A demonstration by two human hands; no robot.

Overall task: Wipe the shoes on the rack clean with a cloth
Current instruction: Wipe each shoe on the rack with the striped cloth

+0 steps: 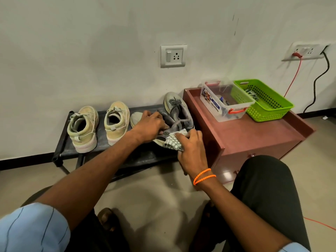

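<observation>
matt black rack (62, 140), checked cloth (172, 141), glossy green plastic basket (269, 110)

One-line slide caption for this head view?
Left hand steadies a grey sneaker on the black rack while right hand wipes its heel with a checked cloth.

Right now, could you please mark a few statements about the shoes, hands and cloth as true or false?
1. The right hand holds the cloth against a grey shoe. True.
2. The left hand rests idle on the floor. False: it grips the grey shoe.
3. Two beige shoes stand on the rack. True.
4. The green basket sits on the rack. False: it sits on the brown cabinet.
5. The clear box stands beside the basket. True.
</observation>
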